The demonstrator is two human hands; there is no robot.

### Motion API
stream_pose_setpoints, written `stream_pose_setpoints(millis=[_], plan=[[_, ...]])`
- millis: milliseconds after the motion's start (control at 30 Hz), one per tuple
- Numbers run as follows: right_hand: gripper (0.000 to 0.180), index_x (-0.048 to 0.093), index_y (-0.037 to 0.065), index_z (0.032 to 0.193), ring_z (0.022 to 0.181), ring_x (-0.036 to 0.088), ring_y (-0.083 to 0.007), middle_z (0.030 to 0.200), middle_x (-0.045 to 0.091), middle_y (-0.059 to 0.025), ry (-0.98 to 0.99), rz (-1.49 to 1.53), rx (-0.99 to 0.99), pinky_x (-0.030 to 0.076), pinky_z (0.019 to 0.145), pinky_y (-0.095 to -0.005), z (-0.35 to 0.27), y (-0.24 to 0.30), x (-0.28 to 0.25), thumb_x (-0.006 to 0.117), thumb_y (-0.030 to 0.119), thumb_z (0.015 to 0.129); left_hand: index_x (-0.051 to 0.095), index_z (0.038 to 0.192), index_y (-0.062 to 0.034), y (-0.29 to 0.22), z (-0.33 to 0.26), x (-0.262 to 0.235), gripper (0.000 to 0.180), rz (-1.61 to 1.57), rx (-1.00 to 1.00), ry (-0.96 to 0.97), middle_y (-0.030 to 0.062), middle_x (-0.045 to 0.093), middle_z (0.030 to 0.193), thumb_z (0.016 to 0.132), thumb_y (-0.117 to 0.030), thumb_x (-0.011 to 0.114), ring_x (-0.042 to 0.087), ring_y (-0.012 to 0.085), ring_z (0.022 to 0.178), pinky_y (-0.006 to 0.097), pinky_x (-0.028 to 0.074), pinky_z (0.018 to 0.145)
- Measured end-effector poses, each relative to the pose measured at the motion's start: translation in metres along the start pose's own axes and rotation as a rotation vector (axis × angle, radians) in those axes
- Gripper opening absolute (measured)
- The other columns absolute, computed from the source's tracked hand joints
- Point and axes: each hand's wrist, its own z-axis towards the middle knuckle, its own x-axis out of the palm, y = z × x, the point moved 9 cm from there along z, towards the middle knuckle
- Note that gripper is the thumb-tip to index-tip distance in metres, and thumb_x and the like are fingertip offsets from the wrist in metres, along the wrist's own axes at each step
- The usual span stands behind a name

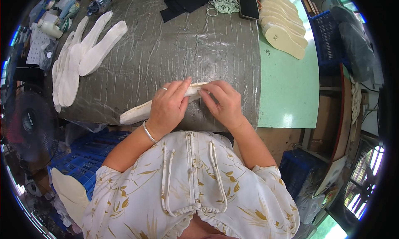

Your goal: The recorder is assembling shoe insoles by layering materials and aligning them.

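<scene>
I see the left hand (169,104) clasp a white insole (136,113) midway, its length slanting rightward, bodice-away, into the right hand's (222,100) pinch.

From the wearer's head, a wide fisheye camera looks steeply down and forward. The patterned shirt (191,176) fills the nearest, lower part; the left hand (167,104) and right hand (224,102) sit close, near mid-frame; the worktable (174,46) stretches away beyond them toward the top. Darkness rounds the frame's corners.
</scene>
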Motion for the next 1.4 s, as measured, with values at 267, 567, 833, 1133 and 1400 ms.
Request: stream_pose_setpoints(millis=[267,567,833,1133,1400], plan=[[0.011,0.071,0.007,0.088,0.076,0.062,-0.0231,0.090,0.062,-0.0049,0.134,-0.051,-0.086,0.051,0.064,-0.0340,0.012,0.013,0.000,0.075,0.009,0.078,0.061,0.129,-0.0004,-0.006,0.000,-0.004,0.049,-0.033,-0.017,0.012,0.0134,0.065,0.107,0.080,-0.003,0.070,0.062,0.0307,0.094,0.038,0.050,0.080],[0.015,0.066,0.003,0.092,0.076,0.059,-0.0257,0.095,0.061,-0.0083,0.038,-0.029,-0.166,0.050,0.064,-0.0351,0.005,0.013,-0.002,0.072,0.002,0.078,0.067,0.119,-0.0044,-0.010,0.002,-0.004,0.044,0.001,0.062,-0.033,0.0086,0.065,0.099,0.075,0.003,0.069,0.061,0.0282,0.084,0.038,0.049,0.073],[0.014,0.067,0.006,0.089,0.079,0.062,-0.0253,0.095,0.065,-0.0071,-0.010,-0.002,-0.016,0.051,0.066,-0.0348,0.009,0.007,-0.005,0.074,0.003,0.077,0.067,0.108,-0.0040,-0.002,0.005,-0.003,0.033,-0.098,0.007,-0.052,0.0107,0.065,0.098,0.076,0.005,0.065,0.062,0.0318,0.088,0.039,0.050,0.075],[0.021,0.062,0.005,0.094,0.070,0.064,-0.0184,0.084,0.069,-0.0059,0.077,0.151,0.120,0.053,0.063,-0.0296,0.007,-0.009,-0.010,0.078,0.007,0.080,0.068,0.102,-0.0025,0.001,0.005,-0.003,0.030,-0.203,0.000,0.046,0.0107,0.065,0.095,0.075,0.008,0.060,0.061,0.0308,0.086,0.037,0.049,0.077],[0.041,0.065,0.004,0.121,0.098,0.065,-0.0278,0.111,0.068,-0.0142,0.188,0.317,0.157,0.053,0.084,-0.0354,0.002,-0.020,-0.012,0.077,0.008,0.081,0.068,0.101,-0.0059,0.006,0.006,-0.004,0.031,-0.232,-0.052,0.083,0.0087,0.063,0.094,0.074,0.006,0.059,0.060,0.0301,0.089,0.040,0.049,0.078]])
